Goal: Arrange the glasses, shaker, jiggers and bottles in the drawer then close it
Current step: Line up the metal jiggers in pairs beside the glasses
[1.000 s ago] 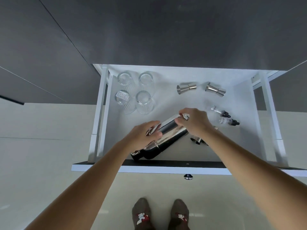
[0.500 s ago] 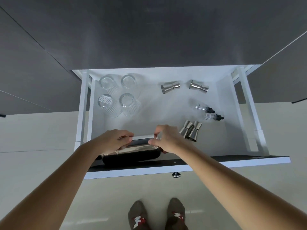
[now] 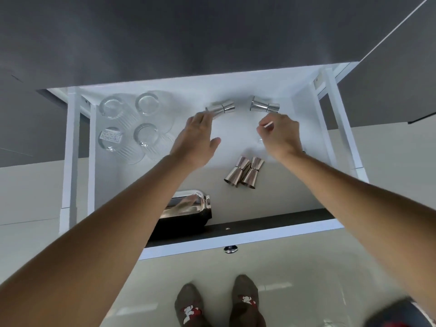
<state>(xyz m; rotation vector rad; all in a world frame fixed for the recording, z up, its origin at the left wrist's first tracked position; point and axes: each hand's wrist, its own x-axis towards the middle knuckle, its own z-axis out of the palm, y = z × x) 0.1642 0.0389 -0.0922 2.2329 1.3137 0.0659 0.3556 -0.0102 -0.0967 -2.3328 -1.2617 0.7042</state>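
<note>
The white drawer (image 3: pixel 238 239) is pulled out. Several upturned clear glasses (image 3: pixel 132 128) stand in its back left corner. Two silver jiggers lie along the back, one on the left (image 3: pixel 223 107) and one on the right (image 3: pixel 265 106). A pair of copper-toned jiggers (image 3: pixel 244 172) lies side by side mid-drawer. The steel shaker (image 3: pixel 188 208) lies at the front left, partly under my left forearm. My left hand (image 3: pixel 195 140) is spread, fingertips at the left silver jigger's end. My right hand (image 3: pixel 280 135) hovers with curled fingers, hiding the small bottles.
A dark cabinet front (image 3: pixel 212 31) rises behind the drawer. The drawer's metal knob (image 3: pixel 230 249) sticks out toward me. My socked feet (image 3: pixel 219 305) stand on the pale floor just below the drawer front. White side rails (image 3: pixel 70 149) flank the drawer.
Both hands let go of the shaker, which now lies along the drawer's front left. They have moved toward the back, the left to the silver jigger, the right over the bottles.
</note>
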